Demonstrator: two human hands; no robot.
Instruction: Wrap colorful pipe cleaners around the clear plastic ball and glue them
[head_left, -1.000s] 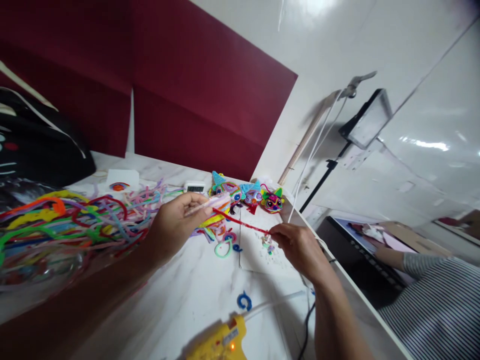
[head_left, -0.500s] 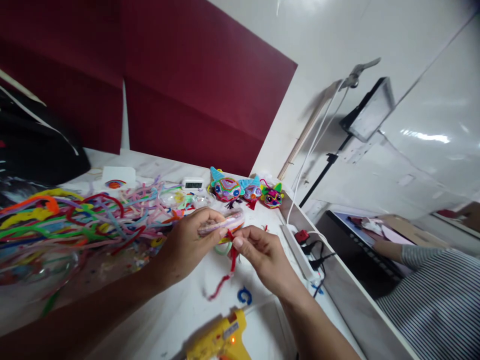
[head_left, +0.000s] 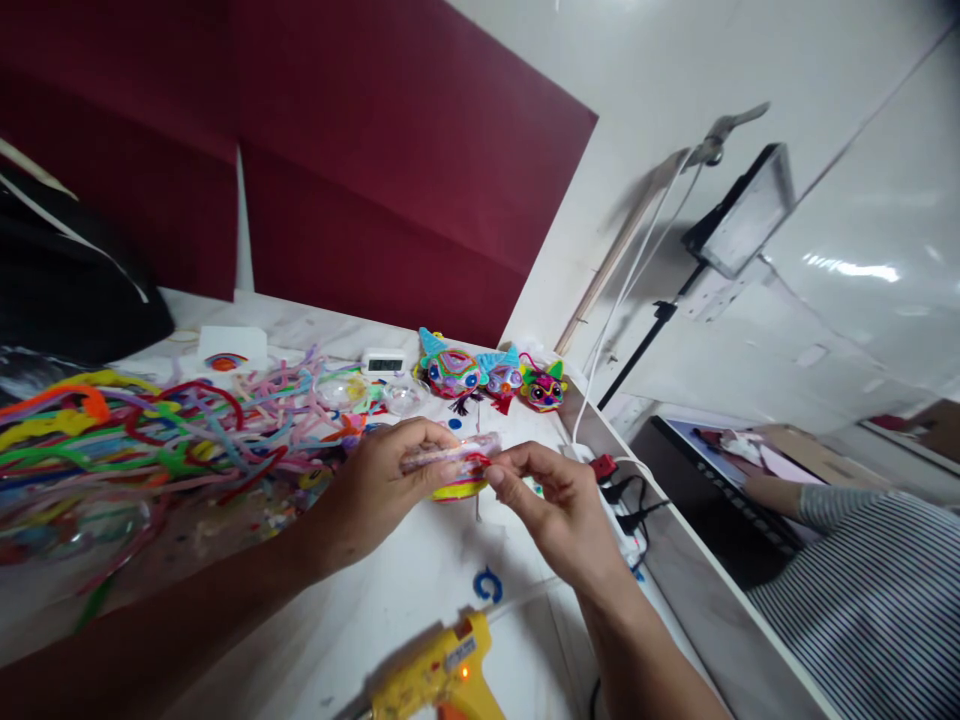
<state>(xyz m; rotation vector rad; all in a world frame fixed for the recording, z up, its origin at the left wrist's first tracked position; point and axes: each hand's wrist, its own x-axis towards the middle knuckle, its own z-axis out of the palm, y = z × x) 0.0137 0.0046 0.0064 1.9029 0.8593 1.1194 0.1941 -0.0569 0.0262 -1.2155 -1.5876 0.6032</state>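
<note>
Both hands work close together over the white desk (head_left: 390,610). The left hand (head_left: 382,490) is clamped, thumb against fingers, on a multicoloured fuzzy piece (head_left: 459,490) (yellow along its lower edge), held in the air above the desk. The right hand (head_left: 562,510) pinches a short red strip (head_left: 478,460) between thumb and index finger, against the piece's right end; whether the two are joined cannot be told. Below lie a blue curl (head_left: 487,586) and a yellow glue gun (head_left: 442,668), its small orange light lit. To the left spreads a heap of coloured fuzzy stems (head_left: 195,430). Behind the hands, a white digital timer (head_left: 384,362) stands near three decorated animal heads (head_left: 451,374) in a row.
</note>
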